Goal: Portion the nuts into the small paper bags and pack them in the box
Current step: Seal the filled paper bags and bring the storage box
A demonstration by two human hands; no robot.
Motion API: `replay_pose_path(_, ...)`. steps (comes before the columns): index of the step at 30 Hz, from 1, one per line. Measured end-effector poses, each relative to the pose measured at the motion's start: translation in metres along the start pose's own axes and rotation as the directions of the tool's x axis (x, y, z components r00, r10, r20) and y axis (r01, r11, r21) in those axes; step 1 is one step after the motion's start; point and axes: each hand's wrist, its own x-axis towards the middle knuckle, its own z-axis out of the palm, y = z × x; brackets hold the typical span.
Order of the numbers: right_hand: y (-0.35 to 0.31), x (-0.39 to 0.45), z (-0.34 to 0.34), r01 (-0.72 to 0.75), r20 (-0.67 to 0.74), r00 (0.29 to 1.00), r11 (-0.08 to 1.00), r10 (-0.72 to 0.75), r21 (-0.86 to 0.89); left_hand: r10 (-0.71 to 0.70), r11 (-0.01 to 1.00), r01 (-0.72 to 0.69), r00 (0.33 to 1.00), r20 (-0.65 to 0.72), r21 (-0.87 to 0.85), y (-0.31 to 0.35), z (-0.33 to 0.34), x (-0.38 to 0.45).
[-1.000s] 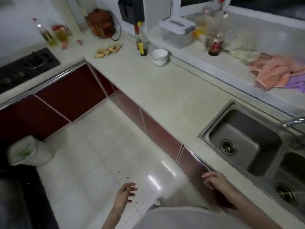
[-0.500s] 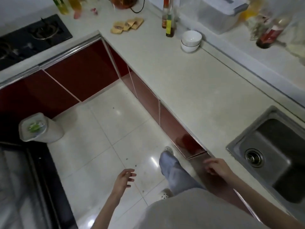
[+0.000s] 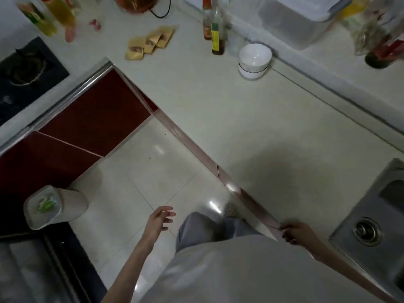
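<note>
Nearest, the left hand (image 3: 160,219) is held out over the floor (image 3: 135,171) with its fingers spread and nothing in it, most likely for balance while a step is taken. The right hand (image 3: 298,234) is curled at the near edge of the table (image 3: 251,119), beside the sink (image 3: 369,215); nothing can be seen in it, and it cannot be told if the edge is gripped or only touched. It is probably put there to steady the body. A white bin (image 3: 54,207) stands on the floor to the left. Much of the table's middle is bare, which may be room kept for the work. Farther back, the small paper bags (image 3: 149,42) are laid in a loose bunch near the far corner of the table, well apart from both hands. Two white bowls (image 3: 254,60) are stacked by the bottles (image 3: 215,29). A clear lidded box (image 3: 290,20) sits at the far edge; it may be the packing box. No nuts can be made out, so the job looks not yet begun.
</note>
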Motion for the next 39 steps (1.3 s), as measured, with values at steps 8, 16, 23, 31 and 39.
replay_pose_path(8,-0.157,0.041,0.02,0.137,-0.071,0.99,0.973,-0.126,0.187,0.048,0.995,-0.059,0.991,0.126,0.085,0.113,-0.015,0.116)
replay_pose_path(16,-0.286,0.07,0.026,0.165,-0.261,0.964,0.882,-0.05,0.441,0.191,0.94,-0.273,0.917,0.349,0.203,0.291,-0.015,0.224)
replay_pose_path(23,-0.376,0.069,-0.014,0.318,-0.433,0.901,0.731,-0.034,0.604,0.365,0.8,-0.562,0.732,0.575,0.209,0.446,0.054,0.261)
replay_pose_path(31,-0.433,0.066,-0.09,0.458,-0.586,0.81,0.643,-0.017,0.614,0.48,0.722,-0.683,0.61,0.631,0.111,0.567,0.166,0.246)
replay_pose_path(39,-0.477,0.086,-0.185,0.529,-0.707,0.707,0.653,0.013,0.542,0.686,0.553,-0.816,0.561,0.463,0.167,0.659,0.234,0.241)
